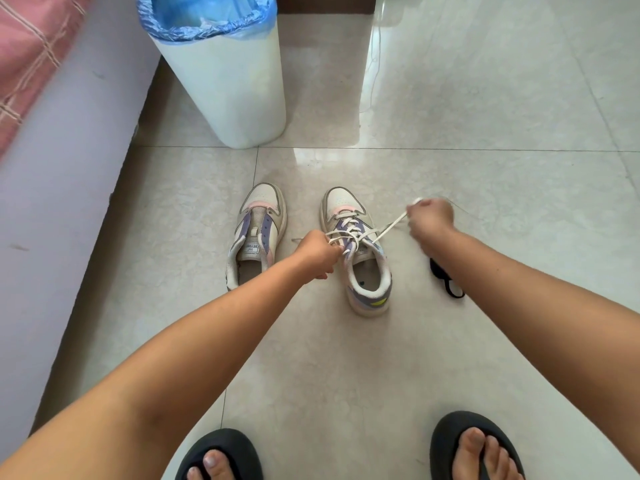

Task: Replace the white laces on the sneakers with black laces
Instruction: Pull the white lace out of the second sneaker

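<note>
We see a glossy tiled floor and a tall white bin lined with crinkled blue plastic. Before it stand two pale leather sneakers: the left sneaker already bare of lace, the right sneaker criss-crossed by its flat white lace. Our left hand pinches one end at the eyelets, apparently to steady it; our right hand is clenched on the other, drawn taut outward. The black laces lie bundled just right of the shoe.
</note>
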